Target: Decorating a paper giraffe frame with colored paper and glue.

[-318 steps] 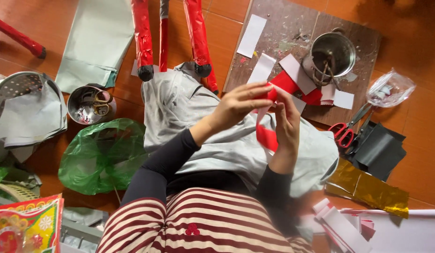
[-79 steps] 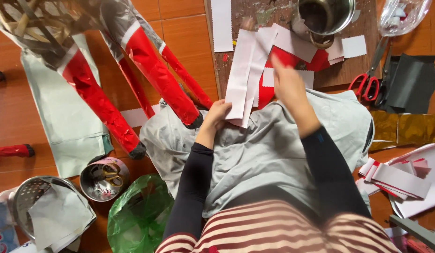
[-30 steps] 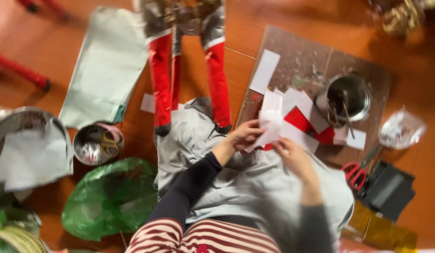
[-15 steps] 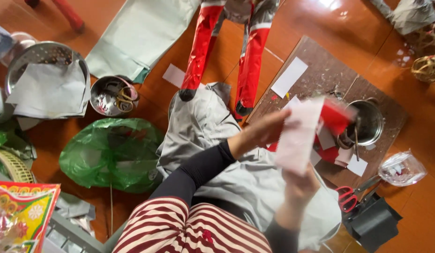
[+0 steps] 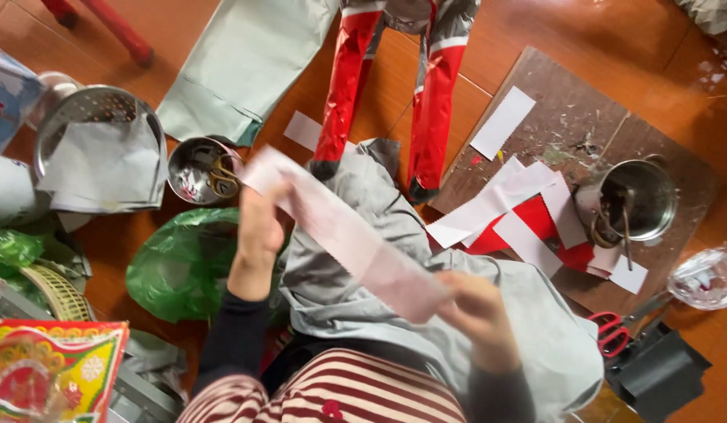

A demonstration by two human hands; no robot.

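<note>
A: Long pale paper strip (image 5: pixel 348 235), blurred, stretched slantwise above the grey cloth (image 5: pixel 426 313) on the lap.

B: Hands?

A: Left hand (image 5: pixel 257 235) fingers clasp its upper end; right hand (image 5: pixel 477 309) fingers pinch the lower end.

B: Around?

A: Green bag (image 5: pixel 183 262) at left; metal pot (image 5: pixel 634 200) on the wooden board (image 5: pixel 583 117); red scissors (image 5: pixel 614 333) near.

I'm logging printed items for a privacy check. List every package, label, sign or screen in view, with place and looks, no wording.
Printed packet: bottom left corner, flat rectangle, red and yellow with green ornament.
Blue and white package: left edge near the top, partly cut off, with red print.
Green plastic bag: on the floor beside the left hand, crumpled, unprinted.
No signs or screens in view.
</note>
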